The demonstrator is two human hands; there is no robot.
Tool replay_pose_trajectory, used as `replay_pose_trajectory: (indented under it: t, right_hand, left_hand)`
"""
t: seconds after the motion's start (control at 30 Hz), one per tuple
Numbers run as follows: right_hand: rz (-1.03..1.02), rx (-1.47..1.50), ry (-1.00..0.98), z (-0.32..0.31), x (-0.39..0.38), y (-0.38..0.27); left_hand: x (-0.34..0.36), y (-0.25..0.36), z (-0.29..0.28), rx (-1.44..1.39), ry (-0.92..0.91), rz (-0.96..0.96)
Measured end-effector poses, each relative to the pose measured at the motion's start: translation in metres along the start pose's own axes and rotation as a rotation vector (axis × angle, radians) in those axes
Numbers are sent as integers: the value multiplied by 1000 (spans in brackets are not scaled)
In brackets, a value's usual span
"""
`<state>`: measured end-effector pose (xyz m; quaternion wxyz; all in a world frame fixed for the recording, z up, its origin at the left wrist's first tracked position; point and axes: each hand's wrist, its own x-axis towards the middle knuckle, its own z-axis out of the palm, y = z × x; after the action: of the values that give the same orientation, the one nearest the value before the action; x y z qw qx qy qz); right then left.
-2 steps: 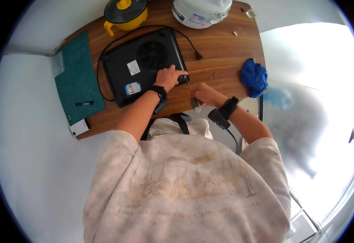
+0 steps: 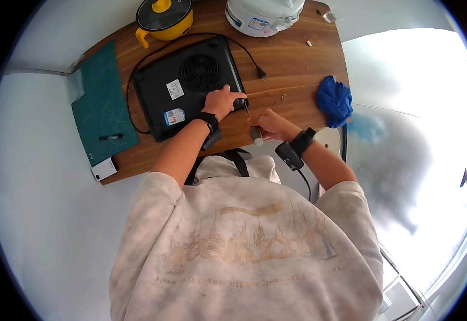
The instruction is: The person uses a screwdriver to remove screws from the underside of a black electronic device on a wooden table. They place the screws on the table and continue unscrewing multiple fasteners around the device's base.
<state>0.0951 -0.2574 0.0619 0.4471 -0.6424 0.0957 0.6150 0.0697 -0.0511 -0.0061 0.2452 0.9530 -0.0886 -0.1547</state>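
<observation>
A black induction cooker (image 2: pixel 156 85) lies with its underside up, showing a round fan grille and two labels. On its near right corner rests my left hand (image 2: pixel 220 102), one finger stretched out toward the edge and the others partly hidden. My right hand (image 2: pixel 272 124) is closed round the grey handle of a screwdriver (image 2: pixel 256 136). Its thin shaft slants up to that same corner, just beside my left fingertip; the tip's exact contact is too small to make out. Several small screws (image 2: pixel 281 99) lie on the wood right of the cooker.
The cooker's power cord (image 2: pixel 250 55) loops round it, plug on the wooden table (image 2: pixel 292 69). A yellow pot (image 2: pixel 175 29) and a white appliance (image 2: pixel 265 18) stand at the back. A blue cloth (image 2: pixel 334 101) lies right. A green cutting mat (image 2: pixel 99 107) with a pen (image 2: pixel 111 137) lies left.
The screwdriver handle has shifted very slightly in my right hand. My left hand stays on the cooker's corner, and the whole view has moved a little.
</observation>
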Motion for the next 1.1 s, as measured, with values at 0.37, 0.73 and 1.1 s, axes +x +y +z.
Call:
replay_pose_trajectory:
  t: [0.37, 0.73, 1.1]
  right_hand:
    - [-121, 969, -122, 21, -6, 22]
    - [-418, -919, 783, -15, -35, 50]
    - [-523, -810, 796, -19, -38, 51]
  left_hand:
    - [0, -3, 2, 26, -17, -7]
    - [0, -1, -2, 41, -23, 22]
    - [5, -14, -1, -25, 72, 115]
